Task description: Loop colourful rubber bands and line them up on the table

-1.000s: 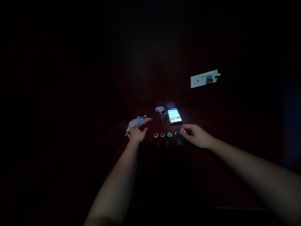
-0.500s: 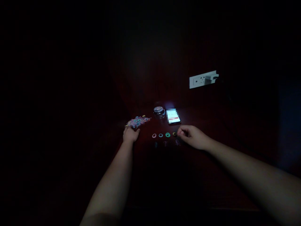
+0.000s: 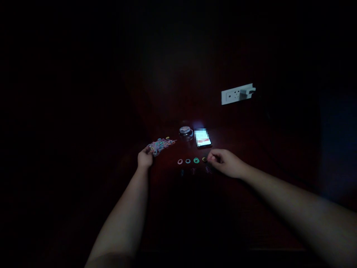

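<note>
My left hand (image 3: 145, 158) is at the left edge of a loose pile of small coloured hair ties (image 3: 164, 144), thumb and fingers closed on a yellow hair tie (image 3: 152, 149). My right hand (image 3: 225, 163) has its fingers curled in a pinch beside another yellow hair tie (image 3: 204, 159); whatever lies between the fingertips is hidden. That tie ends a row with a pink hair tie (image 3: 180, 162), a blue one (image 3: 187, 161) and a green one (image 3: 196, 160). Nearer me lie a dim teal bunch (image 3: 182, 172) and two pinkish bunches of thin bands (image 3: 208, 170).
A round clear container (image 3: 186, 132) with a pale top stands behind the row. To its right is a lit phone (image 3: 203, 137), its screen blurred. A white socket plate (image 3: 236, 95) with a plug is on the wall. The dark red table surface is dimly lit.
My left hand has drawn left and slightly towards me, its thumb closing in to the fingers. My right hand stays by the yellow hair tie. The whole view has shifted slightly.
</note>
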Tool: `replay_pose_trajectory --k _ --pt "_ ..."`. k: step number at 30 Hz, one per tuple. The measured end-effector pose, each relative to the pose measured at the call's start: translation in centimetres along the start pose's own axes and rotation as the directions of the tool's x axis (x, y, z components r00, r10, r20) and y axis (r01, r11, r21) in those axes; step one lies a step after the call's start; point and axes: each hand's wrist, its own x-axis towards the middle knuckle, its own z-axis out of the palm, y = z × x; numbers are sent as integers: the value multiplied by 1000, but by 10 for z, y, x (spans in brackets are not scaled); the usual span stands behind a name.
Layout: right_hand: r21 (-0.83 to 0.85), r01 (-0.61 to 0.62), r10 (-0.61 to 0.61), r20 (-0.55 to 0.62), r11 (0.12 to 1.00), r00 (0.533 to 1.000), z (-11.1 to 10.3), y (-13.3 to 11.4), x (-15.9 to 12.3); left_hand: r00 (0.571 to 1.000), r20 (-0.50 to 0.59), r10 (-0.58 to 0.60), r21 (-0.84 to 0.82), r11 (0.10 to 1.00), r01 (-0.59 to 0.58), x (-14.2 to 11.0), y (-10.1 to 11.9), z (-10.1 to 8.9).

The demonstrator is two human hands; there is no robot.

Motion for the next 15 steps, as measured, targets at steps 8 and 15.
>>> replay_pose_trajectory --k 8,15 --pt "-7 -7 7 15 1000 1000 -1 -6 0 978 7 209 368 909 -196 -13 16 -10" --pt "-15 -11 11 8 1000 1000 -1 -10 0 945 239 221 540 779 -319 -2 13 9"
